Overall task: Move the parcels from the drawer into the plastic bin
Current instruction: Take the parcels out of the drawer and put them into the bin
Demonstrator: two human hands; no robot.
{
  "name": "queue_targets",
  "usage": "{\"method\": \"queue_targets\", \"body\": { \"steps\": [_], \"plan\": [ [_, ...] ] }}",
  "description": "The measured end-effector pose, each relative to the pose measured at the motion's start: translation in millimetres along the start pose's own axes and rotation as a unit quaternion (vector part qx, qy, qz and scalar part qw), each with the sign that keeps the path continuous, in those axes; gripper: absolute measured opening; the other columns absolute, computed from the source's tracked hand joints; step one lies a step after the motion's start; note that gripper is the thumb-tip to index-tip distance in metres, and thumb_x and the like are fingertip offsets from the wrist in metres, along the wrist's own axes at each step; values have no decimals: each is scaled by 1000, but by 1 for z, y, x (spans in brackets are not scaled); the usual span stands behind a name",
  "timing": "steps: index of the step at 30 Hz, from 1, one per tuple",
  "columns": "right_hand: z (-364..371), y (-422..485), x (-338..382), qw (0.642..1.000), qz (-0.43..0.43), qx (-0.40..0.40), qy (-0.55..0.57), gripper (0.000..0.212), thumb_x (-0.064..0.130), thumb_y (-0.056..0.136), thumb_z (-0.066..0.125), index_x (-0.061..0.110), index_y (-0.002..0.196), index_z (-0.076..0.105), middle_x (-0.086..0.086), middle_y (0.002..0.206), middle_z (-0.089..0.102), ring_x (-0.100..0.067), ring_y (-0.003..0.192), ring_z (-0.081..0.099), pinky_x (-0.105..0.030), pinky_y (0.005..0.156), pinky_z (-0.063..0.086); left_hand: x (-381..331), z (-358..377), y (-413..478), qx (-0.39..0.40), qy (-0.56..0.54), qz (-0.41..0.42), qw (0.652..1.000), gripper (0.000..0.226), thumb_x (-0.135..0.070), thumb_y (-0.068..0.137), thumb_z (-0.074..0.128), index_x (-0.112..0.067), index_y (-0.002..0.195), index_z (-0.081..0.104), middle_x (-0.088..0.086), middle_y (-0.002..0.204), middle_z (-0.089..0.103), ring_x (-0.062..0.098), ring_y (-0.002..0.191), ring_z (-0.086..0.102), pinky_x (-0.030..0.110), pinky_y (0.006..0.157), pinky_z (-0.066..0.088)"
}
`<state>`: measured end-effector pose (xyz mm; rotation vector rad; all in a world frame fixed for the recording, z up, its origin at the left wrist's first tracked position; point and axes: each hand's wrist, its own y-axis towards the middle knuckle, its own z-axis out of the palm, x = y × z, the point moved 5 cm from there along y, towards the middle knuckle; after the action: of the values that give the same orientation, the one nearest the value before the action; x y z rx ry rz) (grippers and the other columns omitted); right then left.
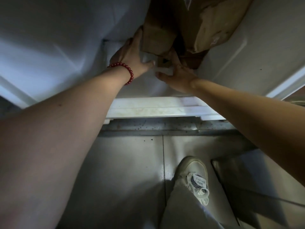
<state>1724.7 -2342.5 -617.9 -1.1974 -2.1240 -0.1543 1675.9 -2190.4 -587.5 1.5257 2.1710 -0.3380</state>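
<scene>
Both my arms reach down into a white plastic bin (156,108). My left hand (132,55), with a red bead bracelet at its wrist, presses flat against the left side of a brown cardboard parcel (156,38). My right hand (178,75) grips the parcel's lower end, where a white label or tape shows. A larger brown paper parcel (212,25) lies crumpled behind and to the right, inside the same bin. No drawer is in view.
The bin's white walls (49,38) rise on the left and right. Its near rim sits above a metal floor track (148,128). My white sneaker (194,177) stands on the grey tiled floor. A dark flat panel (255,187) lies at the lower right.
</scene>
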Motion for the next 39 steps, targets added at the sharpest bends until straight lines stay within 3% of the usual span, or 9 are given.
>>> {"method": "queue_targets", "body": {
  "steps": [6,9,12,20,24,28,31,35,39],
  "plan": [
    [24,-16,39,996,-51,62,-30,83,45,99,46,19,154,-10,-4,163,-6,-22,150,0,-24,116,6,33,-21,-39,-22,-75,-53,995,87,-40,78,70,-28,148,21,1,143,45,25,128,46,40,104,40],
    [40,-35,51,992,-62,97,-47,87,45,98,48,25,153,-16,-10,162,12,-28,146,22,-26,112,22,47,-33,-63,-23,-57,-98,993,91,-52,76,70,-31,149,18,3,150,34,28,135,36,45,111,32],
    [43,-43,69,992,-46,117,-14,84,46,98,47,36,151,-17,-9,152,40,-31,131,47,-27,105,34,46,-42,-83,-30,11,-86,996,79,-57,77,66,-35,144,29,5,143,41,29,129,41,31,101,35],
    [49,-49,83,990,-35,139,3,82,40,99,46,27,154,-12,-6,155,35,-28,136,42,-27,109,30,58,-49,-107,-67,-43,-126,989,69,-50,77,70,-30,137,40,3,132,51,25,119,50,27,94,37],
    [47,-51,82,987,-43,154,33,79,26,99,50,29,154,-7,-5,157,30,-24,138,38,-25,110,28,51,-52,-106,-69,-62,-136,986,78,-56,72,72,-33,137,36,4,138,44,27,124,43,34,102,39],
    [41,-57,84,984,-60,160,40,80,22,97,53,28,155,-2,-7,157,30,-23,140,35,-34,117,27,43,-57,-105,-69,-55,-144,986,89,-54,67,76,-36,140,29,6,140,39,29,125,40,36,98,38],
    [35,-64,86,986,-74,145,27,79,22,97,55,21,155,1,-6,157,30,-22,141,35,-25,115,25,38,-61,-108,-77,-43,-133,987,90,-47,65,77,-37,141,29,7,139,39,30,125,40,33,92,35],
    [22,-75,86,993,-60,101,5,86,27,93,62,16,156,4,-6,152,39,-21,135,42,-12,97,28,22,-71,-117,-83,-46,-104,990,89,-45,62,76,-40,138,31,7,137,41,30,122,43,29,87,31],
    [5,-99,89,994,-38,105,6,90,32,90,66,14,155,6,-9,151,40,-26,134,44,-28,111,33,4,-94,-133,-87,-39,-91,991,86,-43,64,75,-40,138,33,6,137,41,30,123,43,27,86,28]
  ]
}}
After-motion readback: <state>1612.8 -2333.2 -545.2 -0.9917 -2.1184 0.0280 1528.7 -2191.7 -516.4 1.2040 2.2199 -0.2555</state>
